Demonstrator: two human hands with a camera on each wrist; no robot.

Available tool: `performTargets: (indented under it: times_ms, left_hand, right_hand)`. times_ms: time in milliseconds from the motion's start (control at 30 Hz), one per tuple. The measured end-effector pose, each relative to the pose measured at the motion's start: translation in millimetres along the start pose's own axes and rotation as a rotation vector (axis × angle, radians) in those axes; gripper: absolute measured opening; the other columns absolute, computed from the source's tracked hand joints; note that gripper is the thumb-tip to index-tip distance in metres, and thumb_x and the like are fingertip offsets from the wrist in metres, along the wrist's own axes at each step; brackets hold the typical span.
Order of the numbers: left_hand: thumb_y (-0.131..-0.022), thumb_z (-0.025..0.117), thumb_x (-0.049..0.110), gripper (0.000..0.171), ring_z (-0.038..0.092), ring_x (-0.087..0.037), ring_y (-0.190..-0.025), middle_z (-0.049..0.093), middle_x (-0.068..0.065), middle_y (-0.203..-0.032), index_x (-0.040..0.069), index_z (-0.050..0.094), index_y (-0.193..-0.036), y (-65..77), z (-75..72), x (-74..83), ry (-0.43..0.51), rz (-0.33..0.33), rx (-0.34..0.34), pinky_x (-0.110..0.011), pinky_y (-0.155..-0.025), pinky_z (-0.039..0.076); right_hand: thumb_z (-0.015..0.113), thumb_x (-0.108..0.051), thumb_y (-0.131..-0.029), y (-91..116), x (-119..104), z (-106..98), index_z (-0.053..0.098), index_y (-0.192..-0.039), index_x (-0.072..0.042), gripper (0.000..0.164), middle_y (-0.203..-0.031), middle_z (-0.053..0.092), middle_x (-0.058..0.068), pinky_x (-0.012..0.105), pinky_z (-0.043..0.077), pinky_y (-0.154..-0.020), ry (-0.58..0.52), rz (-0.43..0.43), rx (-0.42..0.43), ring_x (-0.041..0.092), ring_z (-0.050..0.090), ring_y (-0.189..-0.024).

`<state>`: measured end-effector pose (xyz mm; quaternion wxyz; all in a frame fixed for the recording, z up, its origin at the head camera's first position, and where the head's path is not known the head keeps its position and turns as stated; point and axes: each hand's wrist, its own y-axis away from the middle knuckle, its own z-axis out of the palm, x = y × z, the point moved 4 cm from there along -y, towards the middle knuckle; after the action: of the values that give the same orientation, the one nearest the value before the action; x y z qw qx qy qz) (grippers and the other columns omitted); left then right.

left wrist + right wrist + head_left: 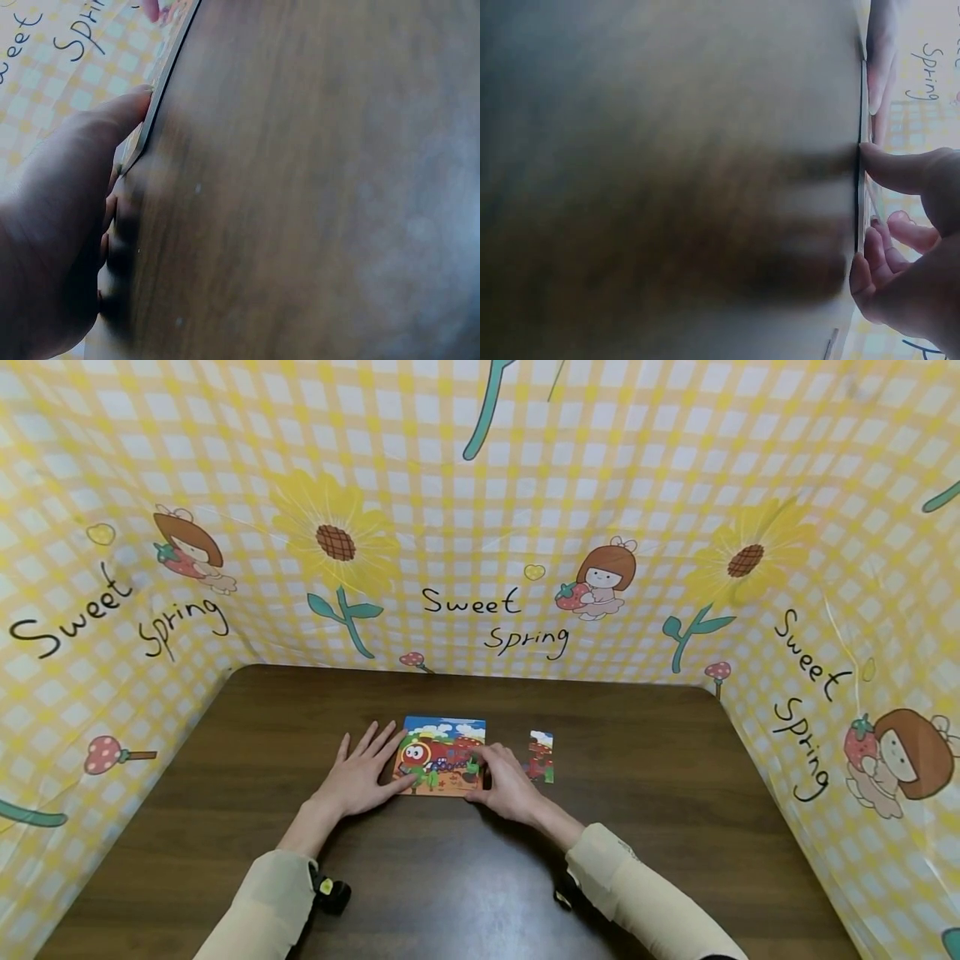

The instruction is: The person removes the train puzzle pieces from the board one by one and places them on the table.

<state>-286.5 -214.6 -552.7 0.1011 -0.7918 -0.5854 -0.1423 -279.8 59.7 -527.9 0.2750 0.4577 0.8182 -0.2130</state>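
A jigsaw puzzle (442, 756) with a bright cartoon picture lies flat on the table: a big-eyed round face, a red body, blue sky and orange ground. My left hand (362, 779) rests along its left side with fingers spread, the thumb on the lower left corner. At the right edge my right hand (510, 783) bends its fingers round a puzzle piece (876, 196), tilted in the right wrist view and mostly hidden by the fingers. Its thumb touches the board's front edge (860, 195). Just right of that hand lies a strip of loose puzzle pieces (543, 752).
The dark brown wooden table (420, 877) extends around the puzzle. A yellow checked cloth (450, 543) with flowers and cartoon figures stands as walls at the back and both sides. Dark straps with small devices (332, 893) sit at the wrists.
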Motion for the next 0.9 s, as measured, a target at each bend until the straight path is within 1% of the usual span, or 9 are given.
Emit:
performTargets:
  times_ms: [133, 233, 367, 433, 467, 633, 900]
  left_hand:
    - [-0.103, 0.06, 0.071, 0.095, 0.011, -0.044, -0.173, 0.019, -0.012, -0.186, 0.021, 0.028, -0.177, -0.5, 0.3, -0.1, -0.002, 0.003, 0.002, -0.08, -0.133, 0.001]
    - [-0.103, 0.06, 0.071, 0.095, 0.011, -0.045, -0.173, 0.019, -0.012, -0.186, 0.021, 0.028, -0.177, -0.1, -0.3, 0.7, 0.0, 0.005, 0.002, -0.08, -0.133, 0.001]
    - [-0.103, 0.061, 0.071, 0.095, 0.011, -0.045, -0.173, 0.018, -0.012, -0.186, 0.02, 0.028, -0.177, 0.0, -0.2, 0.1, 0.002, 0.004, -0.001, -0.08, -0.133, 0.001]
    - [-0.103, 0.061, 0.071, 0.095, 0.011, -0.045, -0.173, 0.019, -0.012, -0.186, 0.02, 0.029, -0.177, -0.1, -0.4, 0.2, 0.004, 0.004, 0.002, -0.08, -0.133, 0.001]
    - [-0.103, 0.061, 0.07, 0.095, 0.012, -0.045, -0.173, 0.019, -0.012, -0.186, 0.02, 0.029, -0.177, -0.1, -0.6, 0.2, 0.005, 0.004, 0.003, -0.08, -0.133, 0.001]
    - [-0.103, 0.062, 0.07, 0.095, 0.011, -0.044, -0.173, 0.019, -0.012, -0.186, 0.02, 0.029, -0.177, 1.1, -1.4, 1.9, 0.008, 0.0, 0.003, -0.079, -0.133, 0.0]
    - [-0.103, 0.062, 0.069, 0.093, 0.013, -0.045, -0.173, 0.021, -0.014, -0.185, 0.019, 0.03, -0.176, 1.0, -1.9, 4.0, 0.01, 0.015, 0.013, -0.08, -0.133, 0.002]
  right_hand:
    - [0.09, -0.016, -0.094, 1.2, 1.4, 2.1, 0.06, -0.156, -0.006, 0.07, -0.127, 0.059, 0.014, 0.041, 0.052, -0.095, -0.031, -0.001, -0.005, 0.024, 0.056, -0.111]
    - [0.088, -0.014, -0.095, 1.6, 1.6, 2.4, 0.06, -0.156, -0.006, 0.068, -0.128, 0.059, 0.014, 0.04, 0.055, -0.094, -0.053, -0.031, -0.001, 0.023, 0.06, -0.11]
    - [0.087, -0.009, -0.095, 0.8, 1.2, 2.2, 0.062, -0.153, -0.004, 0.063, -0.118, 0.068, 0.012, 0.034, 0.057, -0.084, -0.057, -0.089, 0.014, 0.018, 0.065, -0.097]
    - [0.085, -0.007, -0.096, 0.3, 0.5, 1.8, 0.063, -0.152, -0.003, 0.06, -0.112, 0.072, 0.011, 0.03, 0.057, -0.08, -0.065, -0.097, 0.016, 0.015, 0.066, -0.091]
    - [0.084, -0.006, -0.096, -0.1, 0.2, 1.4, 0.064, -0.152, -0.004, 0.059, -0.11, 0.072, 0.011, 0.029, 0.057, -0.078, -0.072, -0.095, 0.015, 0.014, 0.066, -0.089]
    - [0.083, -0.003, -0.096, -0.3, -0.8, 0.0, 0.065, -0.151, -0.003, 0.058, -0.107, 0.073, 0.011, 0.026, 0.057, -0.078, -0.095, -0.076, 0.009, 0.014, 0.069, -0.088]
    - [0.084, -0.003, -0.096, 0.1, 1.4, 0.3, 0.062, -0.154, -0.003, 0.063, -0.101, 0.07, 0.008, 0.023, 0.054, -0.073, -0.127, -0.072, -0.026, 0.013, 0.065, -0.084]
